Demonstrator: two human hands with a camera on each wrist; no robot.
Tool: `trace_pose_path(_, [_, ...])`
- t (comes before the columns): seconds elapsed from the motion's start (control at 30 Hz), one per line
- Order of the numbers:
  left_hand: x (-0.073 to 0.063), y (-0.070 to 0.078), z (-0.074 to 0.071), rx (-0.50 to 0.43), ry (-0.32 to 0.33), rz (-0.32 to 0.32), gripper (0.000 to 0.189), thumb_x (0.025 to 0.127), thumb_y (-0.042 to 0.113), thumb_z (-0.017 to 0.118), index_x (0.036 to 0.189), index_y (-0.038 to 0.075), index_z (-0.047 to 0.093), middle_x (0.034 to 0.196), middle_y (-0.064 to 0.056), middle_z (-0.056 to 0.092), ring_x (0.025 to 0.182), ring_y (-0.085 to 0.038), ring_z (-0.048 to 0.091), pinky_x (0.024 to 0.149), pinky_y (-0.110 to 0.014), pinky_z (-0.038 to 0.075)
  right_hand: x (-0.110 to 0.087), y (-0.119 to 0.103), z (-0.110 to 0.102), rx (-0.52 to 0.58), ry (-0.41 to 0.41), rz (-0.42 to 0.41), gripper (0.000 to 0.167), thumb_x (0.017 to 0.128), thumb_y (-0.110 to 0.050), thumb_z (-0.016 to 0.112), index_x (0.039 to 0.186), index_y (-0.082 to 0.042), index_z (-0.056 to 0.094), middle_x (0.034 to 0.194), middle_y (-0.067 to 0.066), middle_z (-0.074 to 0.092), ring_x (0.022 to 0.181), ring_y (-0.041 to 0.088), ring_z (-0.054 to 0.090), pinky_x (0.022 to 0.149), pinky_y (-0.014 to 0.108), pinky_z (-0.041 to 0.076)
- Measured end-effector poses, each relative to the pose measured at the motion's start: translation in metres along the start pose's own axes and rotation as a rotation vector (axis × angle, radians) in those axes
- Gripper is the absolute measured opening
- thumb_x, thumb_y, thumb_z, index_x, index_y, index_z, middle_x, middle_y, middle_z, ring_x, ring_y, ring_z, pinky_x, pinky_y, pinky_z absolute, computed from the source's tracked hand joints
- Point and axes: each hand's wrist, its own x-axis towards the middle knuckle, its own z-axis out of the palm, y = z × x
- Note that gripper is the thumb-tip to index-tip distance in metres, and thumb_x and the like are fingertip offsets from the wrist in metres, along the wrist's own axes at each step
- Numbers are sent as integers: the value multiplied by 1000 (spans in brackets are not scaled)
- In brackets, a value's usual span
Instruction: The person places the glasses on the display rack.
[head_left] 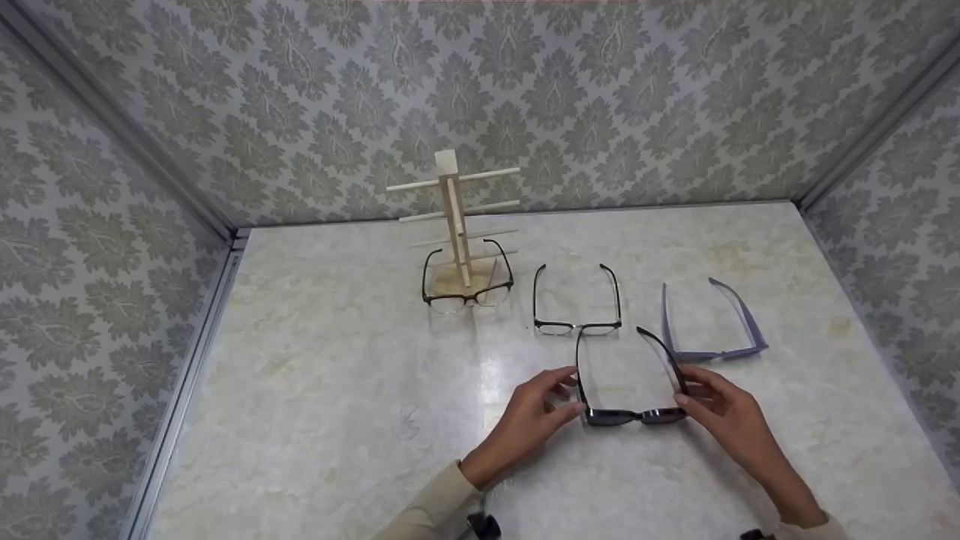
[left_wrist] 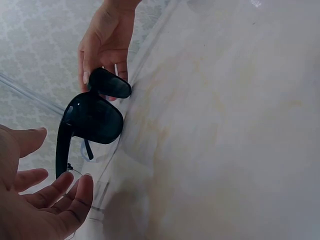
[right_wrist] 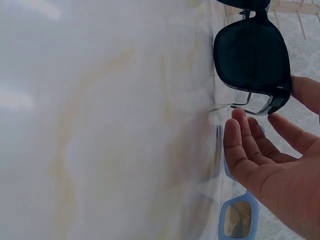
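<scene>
Dark sunglasses (head_left: 611, 417) face the near side, temples pointing away, low over the table between both hands. My right hand (head_left: 724, 416) pinches the frame's right corner; in the right wrist view its thumb and index finger meet the hinge area of the sunglasses (right_wrist: 252, 52). My left hand (head_left: 532, 416) is at the left hinge with fingers spread. In the left wrist view the left hand (left_wrist: 42, 192) shows its thumb apart from the temple, while fingertips lie close to it; contact is unclear. Black-framed glasses (head_left: 577, 325) lie just beyond, and purple-blue glasses (head_left: 709, 355) to the right.
A wooden display stand (head_left: 454, 217) with several crossbars rises at the back of the marbled table (head_left: 315, 390). Dark-rimmed glasses (head_left: 469, 300) sit at its base. Patterned walls (head_left: 480, 97) enclose the back and sides.
</scene>
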Motion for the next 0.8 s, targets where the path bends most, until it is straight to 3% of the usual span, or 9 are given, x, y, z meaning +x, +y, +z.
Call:
trace_pose_path(0.2, [1,0,2,4,-39,-35,59,106,20,79,157,1,58,130,-7,72,116,-25,69,91,-27,59,0,-1,0,-5,-2,-10,48,105,-14,79,150,-5,66,139,20,71,117,14,73,90,18,59])
trace_pose_path(0.43, [3,0,4,12,-65,-34,61,105,21,80,158,3,57,122,-3,73,113,-21,69,87,-25,57,-1,0,0,21,-19,-6,51,105,-12,78,153,-5,63,136,20,73,118,12,73,91,18,59])
trace_pose_path(0.8, [5,2,8,-4,-50,-14,61,103,13,81,156,-5,57,115,-5,74,102,-10,71,86,-23,60,-2,-3,2,-4,-23,-2,49,106,-5,74,153,-4,63,126,20,77,114,14,74,88,17,59])
